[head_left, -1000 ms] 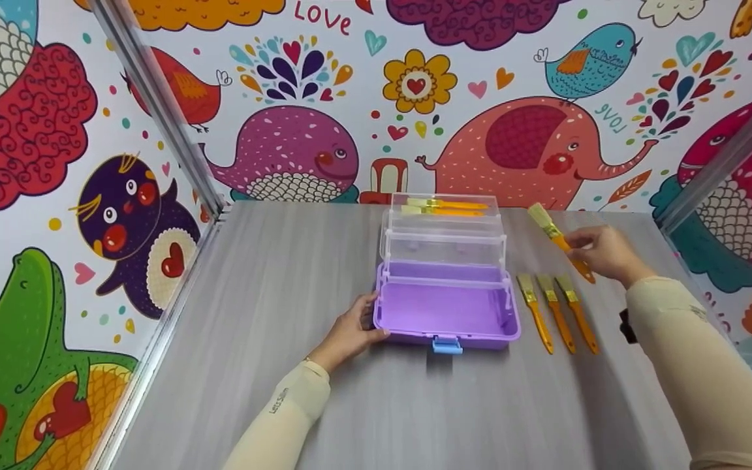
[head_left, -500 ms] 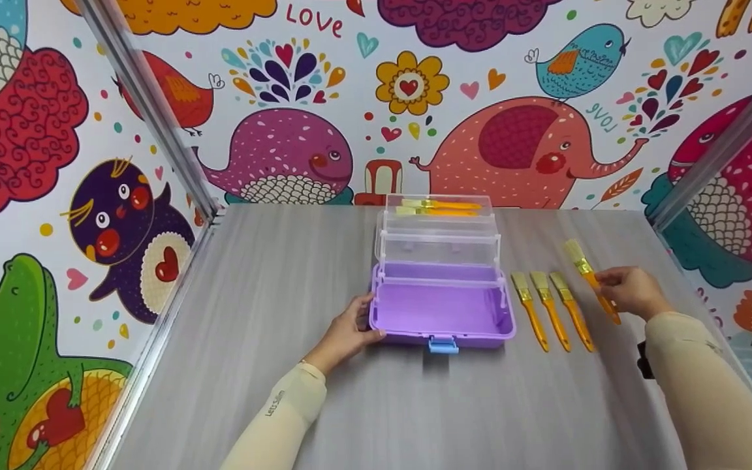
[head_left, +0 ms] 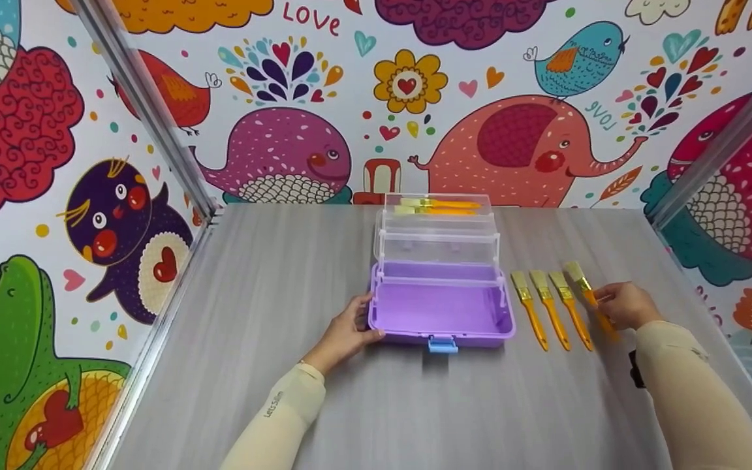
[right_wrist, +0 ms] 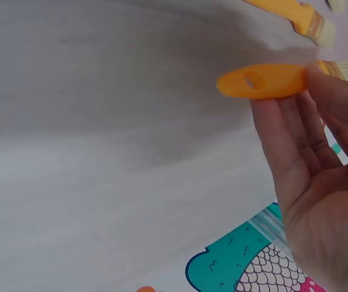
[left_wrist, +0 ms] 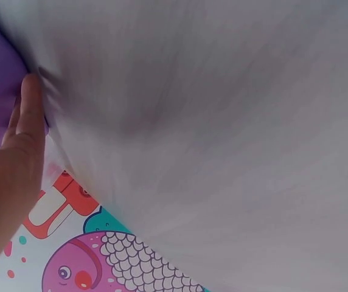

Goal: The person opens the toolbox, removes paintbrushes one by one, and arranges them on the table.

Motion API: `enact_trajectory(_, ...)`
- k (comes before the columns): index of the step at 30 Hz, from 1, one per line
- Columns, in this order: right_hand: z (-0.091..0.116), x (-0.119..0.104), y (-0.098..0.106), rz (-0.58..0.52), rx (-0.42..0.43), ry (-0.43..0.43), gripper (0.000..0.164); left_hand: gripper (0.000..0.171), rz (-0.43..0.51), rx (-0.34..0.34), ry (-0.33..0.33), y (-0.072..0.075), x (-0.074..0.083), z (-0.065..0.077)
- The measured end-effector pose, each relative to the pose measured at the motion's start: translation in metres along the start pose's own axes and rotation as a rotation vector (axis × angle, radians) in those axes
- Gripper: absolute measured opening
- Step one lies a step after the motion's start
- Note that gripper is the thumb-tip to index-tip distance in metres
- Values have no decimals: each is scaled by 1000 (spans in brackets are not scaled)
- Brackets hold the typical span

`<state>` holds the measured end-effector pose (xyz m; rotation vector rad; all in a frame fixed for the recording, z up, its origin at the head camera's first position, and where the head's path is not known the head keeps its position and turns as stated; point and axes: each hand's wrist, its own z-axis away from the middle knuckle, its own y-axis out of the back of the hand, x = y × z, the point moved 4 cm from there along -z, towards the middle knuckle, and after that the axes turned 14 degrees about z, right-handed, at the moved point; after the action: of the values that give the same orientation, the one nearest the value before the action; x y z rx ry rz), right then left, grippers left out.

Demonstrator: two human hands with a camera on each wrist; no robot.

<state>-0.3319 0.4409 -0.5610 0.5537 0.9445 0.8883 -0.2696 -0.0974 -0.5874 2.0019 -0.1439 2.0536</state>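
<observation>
My right hand [head_left: 627, 305] pinches the orange handle of a paintbrush [head_left: 583, 281] between thumb and fingers, its pale bristles pointing away from me. In the right wrist view the handle [right_wrist: 262, 81], with its hole, juts out past the fingertips. Left of it, three similar paintbrushes [head_left: 549, 307] lie side by side on the table. My left hand [head_left: 344, 331] rests against the left side of an open purple toolbox [head_left: 441, 310], thumb near its front corner. In the left wrist view the fingers [left_wrist: 31, 103] lie straight along the purple wall.
Behind the purple base, clear tiered trays [head_left: 438, 245] stand unfolded; orange-handled brushes [head_left: 444, 207] lie in the topmost one. A blue latch [head_left: 443, 344] hangs at the toolbox's front. The grey table [head_left: 271, 274] meets cartoon-printed walls [head_left: 324, 39] with metal corner posts.
The right hand has brought its paintbrush toward me and rightward, then slightly left, down beside the row of three. The left hand stays at the toolbox.
</observation>
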Motion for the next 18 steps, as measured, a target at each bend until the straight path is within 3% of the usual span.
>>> enact_trajectory(6,-2,1,-6,88,-6,-35,48,75,2,-6,-33,-1,0,-1)
enact_trajectory(18,-2,4,-12,86,-2,-53,54,77,-3,10,0,1,-2,-1)
